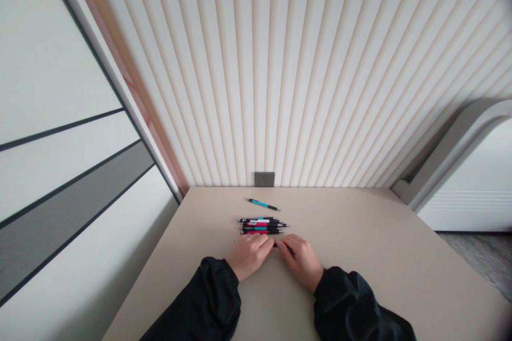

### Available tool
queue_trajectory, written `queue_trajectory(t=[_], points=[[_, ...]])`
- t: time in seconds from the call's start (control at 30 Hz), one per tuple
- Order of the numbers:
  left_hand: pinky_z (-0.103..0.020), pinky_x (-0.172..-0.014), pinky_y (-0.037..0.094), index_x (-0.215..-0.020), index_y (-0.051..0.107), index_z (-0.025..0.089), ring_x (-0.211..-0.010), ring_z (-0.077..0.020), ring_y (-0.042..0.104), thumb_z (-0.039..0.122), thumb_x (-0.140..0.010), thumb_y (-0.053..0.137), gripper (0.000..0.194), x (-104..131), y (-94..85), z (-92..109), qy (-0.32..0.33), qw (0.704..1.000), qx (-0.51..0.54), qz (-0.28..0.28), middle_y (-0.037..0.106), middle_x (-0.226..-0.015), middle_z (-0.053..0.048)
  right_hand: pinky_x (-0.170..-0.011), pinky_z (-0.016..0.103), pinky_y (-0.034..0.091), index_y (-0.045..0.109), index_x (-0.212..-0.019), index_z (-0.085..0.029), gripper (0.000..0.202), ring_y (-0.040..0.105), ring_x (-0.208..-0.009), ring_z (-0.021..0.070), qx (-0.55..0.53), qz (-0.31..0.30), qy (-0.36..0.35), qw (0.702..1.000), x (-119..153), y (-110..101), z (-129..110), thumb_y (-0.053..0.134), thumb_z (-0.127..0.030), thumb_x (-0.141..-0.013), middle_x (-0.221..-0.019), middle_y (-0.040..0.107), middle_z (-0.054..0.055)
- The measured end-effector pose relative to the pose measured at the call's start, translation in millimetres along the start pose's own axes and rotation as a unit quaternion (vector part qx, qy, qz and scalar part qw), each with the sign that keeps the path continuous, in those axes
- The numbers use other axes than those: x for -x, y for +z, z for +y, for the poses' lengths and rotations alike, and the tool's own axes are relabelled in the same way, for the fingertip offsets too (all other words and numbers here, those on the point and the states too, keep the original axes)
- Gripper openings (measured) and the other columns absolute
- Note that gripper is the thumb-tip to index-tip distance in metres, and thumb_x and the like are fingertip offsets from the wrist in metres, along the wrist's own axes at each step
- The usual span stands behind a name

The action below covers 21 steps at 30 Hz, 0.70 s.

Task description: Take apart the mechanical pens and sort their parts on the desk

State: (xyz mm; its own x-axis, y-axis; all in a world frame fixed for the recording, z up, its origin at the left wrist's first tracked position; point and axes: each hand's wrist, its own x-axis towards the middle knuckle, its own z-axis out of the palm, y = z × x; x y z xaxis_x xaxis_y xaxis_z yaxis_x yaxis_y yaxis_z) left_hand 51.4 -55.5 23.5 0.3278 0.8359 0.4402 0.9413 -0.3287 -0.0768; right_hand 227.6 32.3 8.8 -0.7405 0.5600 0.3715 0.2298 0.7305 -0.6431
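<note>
My left hand and my right hand meet low over the table, fingers closed in a pinch. Between their fingertips shows a short dark piece of a slim pen, mostly covered by the fingers. Just beyond my knuckles lies a pile of pens, side by side, with black, red, blue and white parts. Farther back a single blue pen with black ends rests at a slight slant, apart from the pile. A tiny blue speck shows left of my left hand, too small to name.
The beige table runs back to a ribbed cream wall with a dark grey socket at its foot. A white panelled cabinet stands along the left. At the right is a grey and white headboard-like piece.
</note>
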Motion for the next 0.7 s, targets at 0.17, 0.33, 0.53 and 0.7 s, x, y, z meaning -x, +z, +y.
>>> queue_trajectory(t=[0.17,0.33,0.53,0.7], points=[[-0.025,-0.059,0.047,-0.097,0.063,0.017,-0.066,-0.0144,0.059,0.021,-0.095,0.044,0.020,4,-0.2,3,-0.016,1.000,0.009,0.000,0.057,-0.070,-0.002,-0.063,0.027,0.042,0.060,-0.069,-0.020,0.038,0.055,-0.064,0.0153,0.022,-0.008,-0.012,1.000,2,5,7,0.038,-0.034,-0.097,-0.065,0.059,0.003],[-0.024,-0.061,0.048,-0.100,0.063,0.018,-0.069,-0.0146,0.061,0.020,-0.094,0.045,0.019,2,6.1,0,-0.027,0.999,0.023,-0.005,0.059,-0.073,-0.002,-0.073,0.029,0.048,0.067,-0.091,-0.021,0.024,0.060,-0.079,0.0176,-0.037,0.004,0.007,0.999,2,3,10,0.047,-0.034,-0.094,-0.084,0.066,0.005],[-0.024,-0.063,0.049,-0.107,0.062,0.018,-0.071,-0.0149,0.062,0.022,-0.095,0.044,0.022,1,8.4,-3,-0.026,0.999,0.035,-0.003,0.061,-0.076,-0.003,-0.078,0.031,0.049,0.067,-0.102,-0.021,0.027,0.062,-0.084,0.0185,-0.039,0.013,0.011,0.999,-1,-5,0,0.043,-0.032,-0.095,-0.090,0.068,0.007],[-0.023,-0.061,0.048,-0.101,0.064,0.018,-0.070,-0.0147,0.062,0.021,-0.095,0.043,0.022,1,7.4,-2,-0.028,0.999,0.033,-0.010,0.060,-0.075,-0.003,-0.073,0.030,0.049,0.068,-0.084,-0.021,0.029,0.061,-0.077,0.0181,-0.026,0.005,0.027,0.999,-1,-3,4,0.043,-0.033,-0.095,-0.079,0.067,0.005]])
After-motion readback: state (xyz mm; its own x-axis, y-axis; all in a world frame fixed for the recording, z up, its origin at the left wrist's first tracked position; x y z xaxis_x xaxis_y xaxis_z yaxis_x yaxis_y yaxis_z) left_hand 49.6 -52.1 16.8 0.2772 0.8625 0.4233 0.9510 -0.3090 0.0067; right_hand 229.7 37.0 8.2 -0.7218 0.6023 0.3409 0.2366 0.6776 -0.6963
